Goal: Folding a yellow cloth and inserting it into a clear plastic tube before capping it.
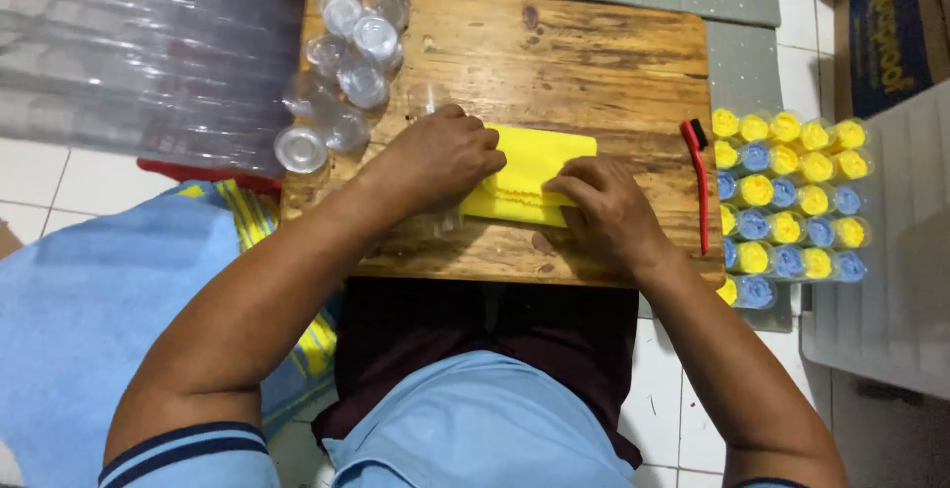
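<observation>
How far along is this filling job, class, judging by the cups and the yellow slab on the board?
Done: filled cups, yellow and blue, stand in rows on the floor to the right. In hand: the left hand and right hand press on the yellow slab on the wooden board. Left: a heap of empty clear cups at the board's far left corner. A red tool lies unused.

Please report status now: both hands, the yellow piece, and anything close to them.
Left hand and right hand press on yellow slab. Slab flat on wooden board. Clear cups left, red brush right.
</observation>
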